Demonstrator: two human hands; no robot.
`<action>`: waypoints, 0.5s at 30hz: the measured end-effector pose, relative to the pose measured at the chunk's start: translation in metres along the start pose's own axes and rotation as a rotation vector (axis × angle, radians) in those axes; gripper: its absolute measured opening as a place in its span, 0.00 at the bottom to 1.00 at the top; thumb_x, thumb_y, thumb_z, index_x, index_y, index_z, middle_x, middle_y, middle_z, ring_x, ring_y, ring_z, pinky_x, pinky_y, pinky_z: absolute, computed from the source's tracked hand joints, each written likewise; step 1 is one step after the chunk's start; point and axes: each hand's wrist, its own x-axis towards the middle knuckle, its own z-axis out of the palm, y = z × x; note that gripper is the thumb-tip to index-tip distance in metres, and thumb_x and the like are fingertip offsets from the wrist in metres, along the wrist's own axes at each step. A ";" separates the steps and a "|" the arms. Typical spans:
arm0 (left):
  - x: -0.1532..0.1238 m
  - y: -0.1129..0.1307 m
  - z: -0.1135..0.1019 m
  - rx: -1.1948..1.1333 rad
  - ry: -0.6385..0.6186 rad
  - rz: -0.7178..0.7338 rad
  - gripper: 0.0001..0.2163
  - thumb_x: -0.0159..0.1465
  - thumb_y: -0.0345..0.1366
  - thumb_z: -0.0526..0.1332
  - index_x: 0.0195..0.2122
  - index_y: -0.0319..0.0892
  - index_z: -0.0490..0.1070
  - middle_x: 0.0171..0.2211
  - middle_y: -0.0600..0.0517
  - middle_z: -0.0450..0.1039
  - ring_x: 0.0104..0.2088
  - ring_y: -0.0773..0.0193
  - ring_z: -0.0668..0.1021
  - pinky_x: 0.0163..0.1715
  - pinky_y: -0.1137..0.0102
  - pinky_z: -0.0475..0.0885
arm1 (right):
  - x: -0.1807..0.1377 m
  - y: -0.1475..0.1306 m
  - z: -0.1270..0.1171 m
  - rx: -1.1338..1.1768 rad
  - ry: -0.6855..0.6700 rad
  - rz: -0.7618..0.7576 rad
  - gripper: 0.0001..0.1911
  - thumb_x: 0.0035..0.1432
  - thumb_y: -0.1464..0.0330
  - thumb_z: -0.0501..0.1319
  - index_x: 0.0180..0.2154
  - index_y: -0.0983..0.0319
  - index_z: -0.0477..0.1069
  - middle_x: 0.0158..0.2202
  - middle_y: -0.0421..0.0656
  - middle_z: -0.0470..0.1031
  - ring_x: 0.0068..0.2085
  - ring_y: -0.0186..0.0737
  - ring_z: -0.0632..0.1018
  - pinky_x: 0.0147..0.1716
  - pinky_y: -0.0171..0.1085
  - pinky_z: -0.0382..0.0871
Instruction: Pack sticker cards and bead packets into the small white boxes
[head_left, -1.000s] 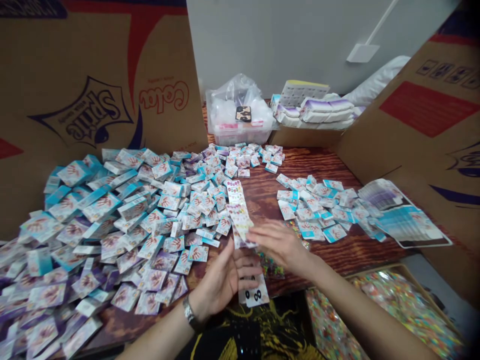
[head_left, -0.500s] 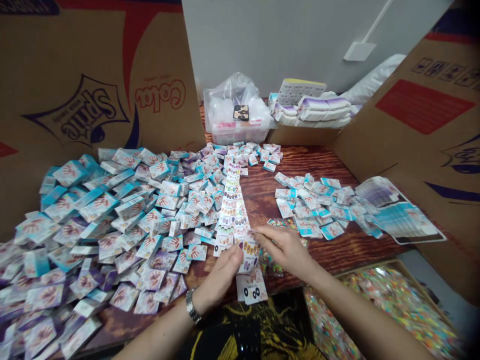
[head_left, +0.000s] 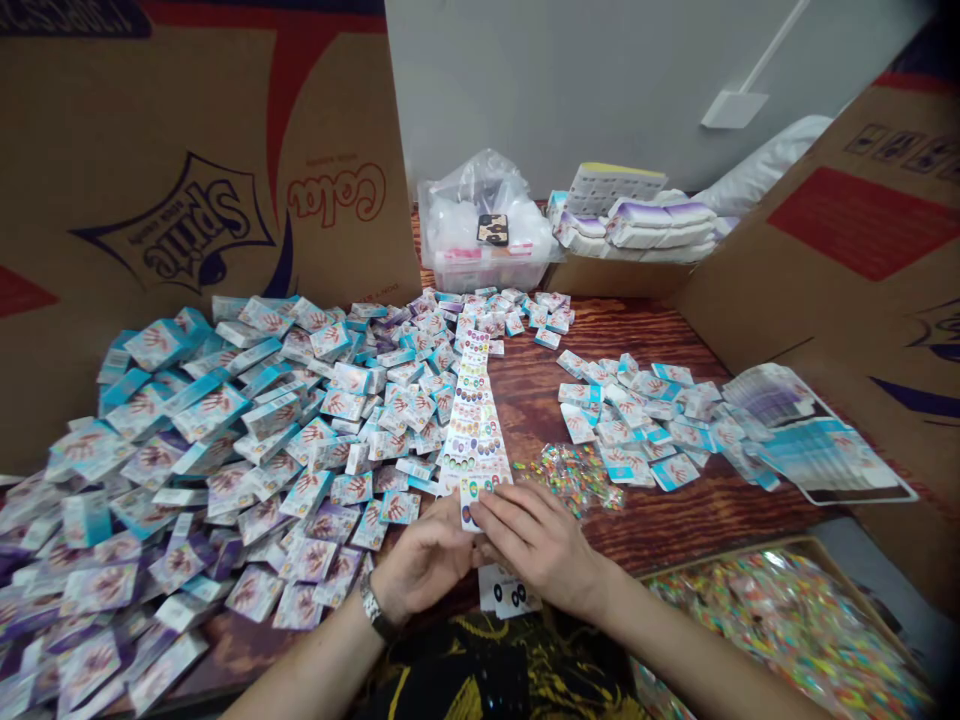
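My left hand (head_left: 429, 562), with a metal watch on the wrist, is closed on the left side of a small white sheet (head_left: 470, 492) printed with coloured ovals. My right hand (head_left: 541, 548) grips its right side, fingers lying over the front. Part of the sheet is hidden behind those fingers. Just beyond the hands runs a long row of overlapping printed sheets (head_left: 474, 420). Below my right hand, near the table's edge, lie sheets with black ovals (head_left: 511, 594). Clear packets of colourful beads or pellets (head_left: 581, 478) rest to the right of the hands.
A large heap of small blue, purple and white boxes (head_left: 247, 440) covers the left. More small boxes (head_left: 645, 415) lie right, beside fanned flat cartons (head_left: 817, 440). An open carton of colourful packets (head_left: 780, 620) stands lower right. Tall cardboard boxes (head_left: 330, 110) flank the table.
My hands have come closer together. The sheet between them now shows a smaller face, and my right fingers lie across it. The whole view has shifted slightly.
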 end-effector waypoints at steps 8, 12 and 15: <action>-0.011 -0.001 -0.022 0.189 0.446 0.277 0.14 0.56 0.42 0.65 0.40 0.39 0.72 0.36 0.48 0.75 0.32 0.62 0.77 0.30 0.70 0.74 | 0.034 0.044 0.030 0.095 -0.305 0.256 0.26 0.58 0.60 0.60 0.55 0.64 0.63 0.57 0.55 0.64 0.57 0.51 0.66 0.53 0.49 0.62; -0.024 0.005 -0.030 0.125 0.617 0.431 0.15 0.53 0.44 0.66 0.37 0.39 0.72 0.33 0.50 0.76 0.32 0.62 0.78 0.29 0.70 0.74 | 0.039 0.034 0.065 -0.033 -0.559 0.309 0.51 0.43 0.59 0.70 0.64 0.65 0.47 0.65 0.62 0.42 0.65 0.65 0.46 0.58 0.58 0.49; -0.029 0.008 -0.032 0.129 0.642 0.443 0.15 0.53 0.43 0.67 0.37 0.39 0.71 0.32 0.50 0.76 0.32 0.61 0.78 0.29 0.71 0.74 | 0.037 0.017 0.084 -0.099 -0.609 0.341 0.58 0.39 0.59 0.72 0.65 0.61 0.43 0.66 0.63 0.39 0.64 0.71 0.40 0.56 0.65 0.41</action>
